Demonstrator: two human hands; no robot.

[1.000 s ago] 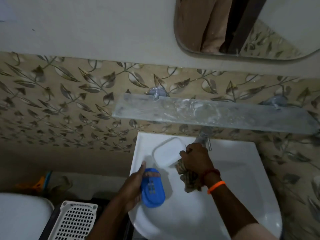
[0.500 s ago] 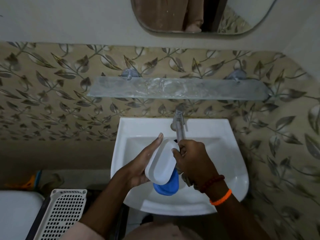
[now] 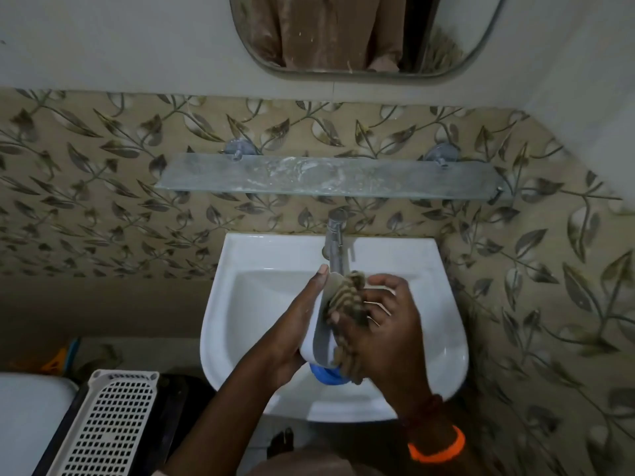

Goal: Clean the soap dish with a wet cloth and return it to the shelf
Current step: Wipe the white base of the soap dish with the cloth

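Over the basin: the soap dish (image 3: 318, 333) is held above the white sink (image 3: 443, 304), just below the tap (image 3: 336, 245), at about 6 o'clock from the glass shelf (image 3: 326, 175).
Left hand (image 3: 295, 324): closed around the back of the soap dish, with the fingertip reaching its upper rim at 12 o'clock.
Right hand (image 3: 385, 324): pressed against the patterned cloth (image 3: 347, 304), the fingers partly spread; the cloth is pinned to the hollow of the dish.
Blue part (image 3: 324, 374): a blue piece is seen at the lower end of the dish, at 6 o'clock; whether it is attached or merely gripped along with the dish cannot be told.
Long axis: the dish is stood on edge, its length running from 12 o'clock to 6 o'clock, its hollow turned toward 3 o'clock, facing the cloth.
Handling, judged: the dish is taken to be light, stiff plastic, likely slick when wet; a hold across its narrow width, by both long rims, is thought safest.
Cloth, judged: soft and limp, easily bunched into the hollow.
Shelf: bare glass streaked with white residue, where the dish is to be returned.
Step, judged: wiping is under way; the return is not yet begun.
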